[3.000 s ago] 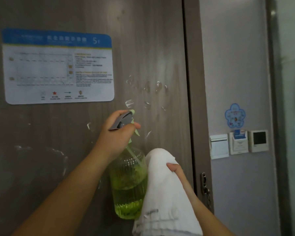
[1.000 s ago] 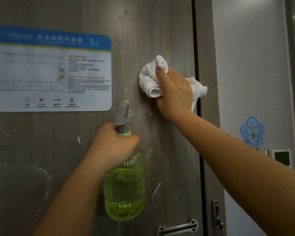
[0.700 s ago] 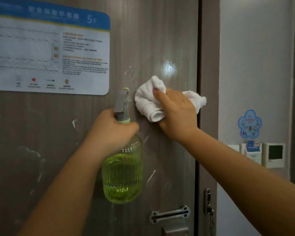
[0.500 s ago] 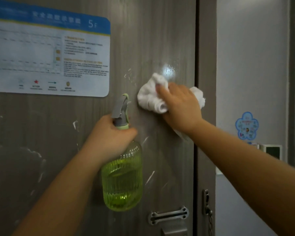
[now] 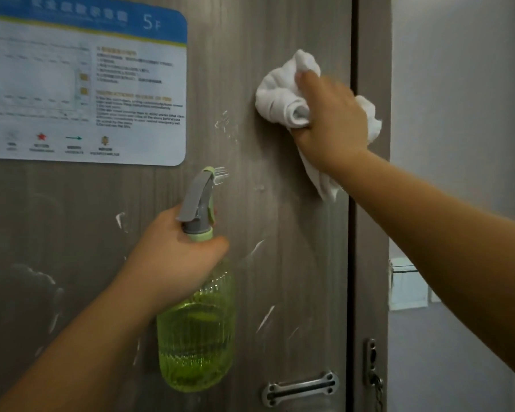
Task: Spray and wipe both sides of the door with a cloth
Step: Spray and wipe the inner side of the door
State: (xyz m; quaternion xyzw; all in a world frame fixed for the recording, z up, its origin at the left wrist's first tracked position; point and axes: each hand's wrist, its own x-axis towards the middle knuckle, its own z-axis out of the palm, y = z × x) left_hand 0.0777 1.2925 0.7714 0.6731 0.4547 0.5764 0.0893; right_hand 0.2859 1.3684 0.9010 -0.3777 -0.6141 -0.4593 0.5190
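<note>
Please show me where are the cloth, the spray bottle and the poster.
cloth (image 5: 280,99), head view, on its bunched folds.
spray bottle (image 5: 195,346), head view, on its green body.
poster (image 5: 42,84), head view, on its pale middle.

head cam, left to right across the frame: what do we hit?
Sign → left hand → spray bottle → cloth → right hand → door chain → wall panel.
</note>
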